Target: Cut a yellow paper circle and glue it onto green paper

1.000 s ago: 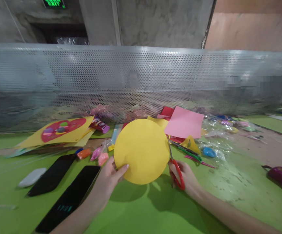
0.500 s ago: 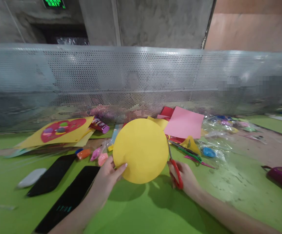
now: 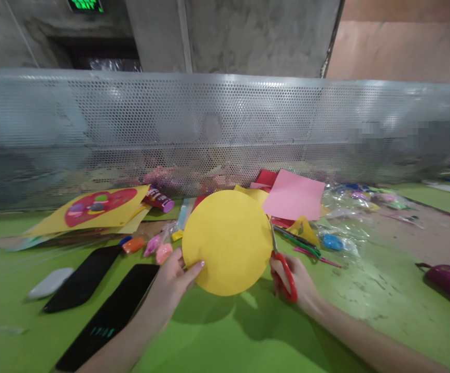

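Note:
A round yellow paper disc (image 3: 228,242) is held up above the green table, facing me. My left hand (image 3: 176,277) pinches its lower left edge, thumb on the front and fingers behind. My right hand (image 3: 293,277) is closed on red-handled scissors (image 3: 287,274), whose blades point up along the disc's right edge. Whether the blades touch the paper I cannot tell. Past the right hand lie green-handled scissors (image 3: 306,247) and a yellow paper scrap (image 3: 303,231).
Behind stands a perforated metal screen (image 3: 225,119). Pink paper (image 3: 295,196) lies at back right, near a blue clay packet (image 3: 333,241). On the left are a yellow sheet with a red heart (image 3: 114,207), two black phones (image 3: 104,321) (image 3: 81,280) and a white case (image 3: 52,283).
The yellow disc has shifted slightly right and down. The scissors have moved a little right with my right hand. My left hand keeps its pinch.

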Demonstrator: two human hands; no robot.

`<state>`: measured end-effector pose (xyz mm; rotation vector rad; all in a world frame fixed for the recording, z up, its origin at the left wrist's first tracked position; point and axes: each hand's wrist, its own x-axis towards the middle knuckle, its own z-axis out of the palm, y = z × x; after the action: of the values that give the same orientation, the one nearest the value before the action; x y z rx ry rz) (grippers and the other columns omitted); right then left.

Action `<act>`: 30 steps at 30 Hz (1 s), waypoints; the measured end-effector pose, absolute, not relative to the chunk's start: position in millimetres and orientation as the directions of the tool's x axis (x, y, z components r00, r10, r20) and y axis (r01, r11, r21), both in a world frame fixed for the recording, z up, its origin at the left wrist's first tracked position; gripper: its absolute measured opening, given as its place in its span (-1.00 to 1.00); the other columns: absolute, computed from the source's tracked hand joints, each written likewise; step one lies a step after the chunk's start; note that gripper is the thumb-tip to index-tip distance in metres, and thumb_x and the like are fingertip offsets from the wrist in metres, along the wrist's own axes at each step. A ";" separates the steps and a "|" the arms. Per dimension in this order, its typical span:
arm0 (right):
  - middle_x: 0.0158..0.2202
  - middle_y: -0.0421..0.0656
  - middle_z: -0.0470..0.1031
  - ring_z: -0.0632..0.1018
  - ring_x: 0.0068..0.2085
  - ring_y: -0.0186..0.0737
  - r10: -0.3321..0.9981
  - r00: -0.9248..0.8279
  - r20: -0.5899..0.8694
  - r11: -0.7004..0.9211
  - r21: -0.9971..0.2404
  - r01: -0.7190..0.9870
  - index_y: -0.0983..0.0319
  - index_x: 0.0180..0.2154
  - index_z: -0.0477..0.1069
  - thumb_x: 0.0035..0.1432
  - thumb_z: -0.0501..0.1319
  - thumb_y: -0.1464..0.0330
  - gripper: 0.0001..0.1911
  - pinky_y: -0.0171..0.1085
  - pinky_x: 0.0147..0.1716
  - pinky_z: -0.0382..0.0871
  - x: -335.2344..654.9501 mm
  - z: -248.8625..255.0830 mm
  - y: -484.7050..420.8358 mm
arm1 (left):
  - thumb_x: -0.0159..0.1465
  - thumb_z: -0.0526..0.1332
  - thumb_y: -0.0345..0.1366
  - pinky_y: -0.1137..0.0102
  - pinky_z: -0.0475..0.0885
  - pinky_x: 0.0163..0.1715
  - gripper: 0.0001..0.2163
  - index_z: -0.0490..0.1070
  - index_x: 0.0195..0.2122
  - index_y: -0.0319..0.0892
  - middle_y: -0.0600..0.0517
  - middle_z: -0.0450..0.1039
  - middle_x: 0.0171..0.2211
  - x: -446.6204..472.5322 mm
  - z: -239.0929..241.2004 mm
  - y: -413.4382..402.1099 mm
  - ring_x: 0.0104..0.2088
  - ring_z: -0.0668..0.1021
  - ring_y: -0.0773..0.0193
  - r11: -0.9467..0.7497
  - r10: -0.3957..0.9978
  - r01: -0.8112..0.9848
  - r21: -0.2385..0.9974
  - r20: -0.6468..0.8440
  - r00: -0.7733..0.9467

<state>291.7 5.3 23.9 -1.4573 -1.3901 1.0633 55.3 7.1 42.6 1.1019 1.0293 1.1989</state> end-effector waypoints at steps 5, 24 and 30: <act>-0.78 -0.35 0.16 0.33 -0.75 -0.37 0.999 0.028 -0.030 -0.037 -0.954 0.296 0.22 -0.61 0.13 0.07 0.01 0.12 -0.64 -0.39 -0.75 0.22 293.0 22.0 5.4 | 0.08 0.25 -0.29 0.23 0.40 -0.10 -0.62 0.24 -0.08 -0.19 -0.09 0.33 0.01 51.5 34.8 12.5 -0.02 0.40 0.06 0.036 0.995 -0.170 0.985 -0.020 0.094; -0.77 -0.36 0.16 0.31 -0.77 -0.40 0.997 0.057 -0.051 -0.066 -0.955 0.288 0.22 -0.62 0.12 0.02 0.06 0.12 -0.64 -0.41 -0.80 0.21 290.3 25.3 4.7 | 0.08 0.25 -0.31 0.22 0.41 -0.12 -0.64 0.25 -0.09 -0.16 -0.08 0.39 -0.04 50.0 38.7 10.5 -0.04 0.42 0.07 0.062 0.996 -0.189 0.980 -0.050 0.070; -0.75 -0.36 0.14 0.29 -0.76 -0.41 0.998 0.055 -0.040 -0.053 -0.964 0.261 0.22 -0.61 0.12 0.04 0.04 0.11 -0.64 -0.39 -0.79 0.26 292.9 21.7 6.7 | 0.07 0.25 -0.34 0.22 0.42 -0.13 -0.64 0.26 -0.10 -0.18 -0.10 0.41 -0.07 50.2 40.3 11.3 -0.06 0.44 0.07 0.077 0.996 -0.212 0.974 -0.066 0.059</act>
<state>292.9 6.7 21.7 -1.4610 -1.3416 1.0692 50.2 11.3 40.3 1.0219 1.0462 1.2140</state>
